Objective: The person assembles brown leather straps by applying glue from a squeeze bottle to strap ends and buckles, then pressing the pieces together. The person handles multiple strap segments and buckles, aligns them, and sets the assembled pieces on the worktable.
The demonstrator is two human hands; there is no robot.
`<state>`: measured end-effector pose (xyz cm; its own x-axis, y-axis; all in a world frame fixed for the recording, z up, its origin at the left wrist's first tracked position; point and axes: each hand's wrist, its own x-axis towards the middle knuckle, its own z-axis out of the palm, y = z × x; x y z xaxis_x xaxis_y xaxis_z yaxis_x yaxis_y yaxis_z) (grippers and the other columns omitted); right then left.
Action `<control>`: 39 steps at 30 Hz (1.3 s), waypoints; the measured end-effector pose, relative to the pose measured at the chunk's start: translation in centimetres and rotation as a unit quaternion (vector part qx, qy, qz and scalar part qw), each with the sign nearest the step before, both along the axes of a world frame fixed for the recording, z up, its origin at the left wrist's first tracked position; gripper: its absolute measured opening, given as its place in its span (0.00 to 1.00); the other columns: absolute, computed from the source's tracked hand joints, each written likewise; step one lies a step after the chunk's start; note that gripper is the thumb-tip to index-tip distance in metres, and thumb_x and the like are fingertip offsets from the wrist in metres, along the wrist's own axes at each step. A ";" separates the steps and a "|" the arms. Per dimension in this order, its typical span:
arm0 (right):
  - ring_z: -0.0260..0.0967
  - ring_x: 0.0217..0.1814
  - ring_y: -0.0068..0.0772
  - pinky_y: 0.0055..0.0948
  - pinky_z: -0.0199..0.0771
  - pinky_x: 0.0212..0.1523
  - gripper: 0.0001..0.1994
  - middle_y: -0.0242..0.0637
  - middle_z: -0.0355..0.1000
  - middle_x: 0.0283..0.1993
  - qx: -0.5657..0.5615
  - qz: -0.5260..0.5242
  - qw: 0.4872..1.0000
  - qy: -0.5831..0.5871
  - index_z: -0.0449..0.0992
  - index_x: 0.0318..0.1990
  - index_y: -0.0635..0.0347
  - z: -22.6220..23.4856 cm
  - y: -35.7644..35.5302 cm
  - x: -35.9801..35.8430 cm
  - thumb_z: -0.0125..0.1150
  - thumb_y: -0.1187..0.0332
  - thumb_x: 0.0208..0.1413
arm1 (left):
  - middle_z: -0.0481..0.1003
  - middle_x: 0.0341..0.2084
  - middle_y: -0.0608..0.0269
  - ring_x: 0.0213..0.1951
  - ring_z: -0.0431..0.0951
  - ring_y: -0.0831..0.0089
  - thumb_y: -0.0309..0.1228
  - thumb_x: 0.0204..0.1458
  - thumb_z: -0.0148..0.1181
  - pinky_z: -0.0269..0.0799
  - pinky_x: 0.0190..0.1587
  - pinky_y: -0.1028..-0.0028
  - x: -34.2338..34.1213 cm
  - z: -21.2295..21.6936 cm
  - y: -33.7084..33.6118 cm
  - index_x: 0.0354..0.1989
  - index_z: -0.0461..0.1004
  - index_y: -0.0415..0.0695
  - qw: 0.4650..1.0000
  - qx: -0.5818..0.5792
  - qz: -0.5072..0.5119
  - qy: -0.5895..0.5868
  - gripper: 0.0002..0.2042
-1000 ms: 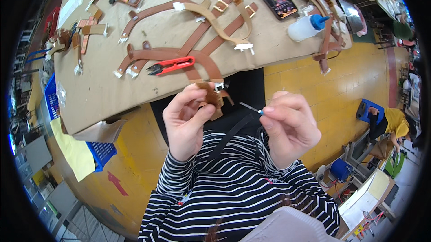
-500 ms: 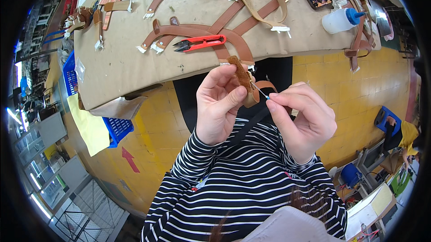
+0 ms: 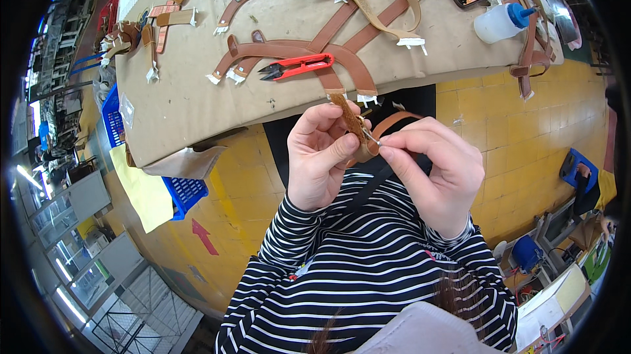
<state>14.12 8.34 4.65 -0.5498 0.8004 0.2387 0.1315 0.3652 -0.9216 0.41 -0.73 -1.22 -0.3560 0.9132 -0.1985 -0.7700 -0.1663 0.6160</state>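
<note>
Head view: left hand (image 3: 322, 157) pinches the brown strap (image 3: 351, 127) shut-fingered while right hand (image 3: 430, 170) grips a needle (image 3: 369, 136); best keep the strap taut and steady.

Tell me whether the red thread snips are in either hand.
No: the red thread snips lie on the table, apart from both hands.

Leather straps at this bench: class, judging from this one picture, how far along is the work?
Done, it seems: several brown straps lie on the table, some with buckles fitted. In hand: the left hand pinches a small strap piece while the right hand works a needle at it. The red snips lie unused, so trimming seems left.
</note>
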 end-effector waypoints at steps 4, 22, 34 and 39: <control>0.70 0.27 0.33 0.25 0.69 0.26 0.07 0.39 0.74 0.28 -0.007 0.016 0.999 -0.038 0.77 0.31 0.67 0.6 0.0 0.3 0.67 0.81 0.42 | 0.71 0.50 0.55 0.49 0.77 0.64 0.14 0.50 0.60 0.79 0.49 0.68 -0.2 -0.2 -0.1 0.48 0.70 0.42 1.000 0.010 -0.008 -0.004 0.18; 0.70 0.26 0.36 0.29 0.70 0.28 0.07 0.39 0.74 0.27 0.059 0.034 0.997 0.036 0.78 0.29 0.66 1.0 0.5 -0.1 0.68 0.81 0.40 | 0.69 0.47 0.55 0.44 0.77 0.62 0.13 0.46 0.60 0.77 0.45 0.66 -1.5 -0.6 -1.5 0.46 0.71 0.44 0.996 -0.006 0.062 0.070 0.18; 0.69 0.35 0.23 0.20 0.68 0.35 0.07 0.35 0.73 0.35 0.292 -0.283 0.913 -0.035 0.80 0.39 0.66 4.6 14.8 9.3 0.61 0.78 0.53 | 0.57 0.59 0.53 0.55 0.66 0.68 0.11 0.53 0.48 0.70 0.62 0.75 -15.5 6.7 -7.8 0.66 0.50 0.31 0.915 0.173 0.242 0.273 0.30; 0.70 0.38 0.33 0.26 0.69 0.40 0.08 0.35 0.72 0.38 0.373 -0.183 0.899 -0.137 0.79 0.39 0.65 4.6 17.4 10.3 0.58 0.80 0.52 | 0.57 0.60 0.51 0.60 0.64 0.63 0.12 0.56 0.45 0.63 0.67 0.72 -17.5 7.9 -9.9 0.67 0.48 0.32 0.888 0.177 0.273 0.326 0.29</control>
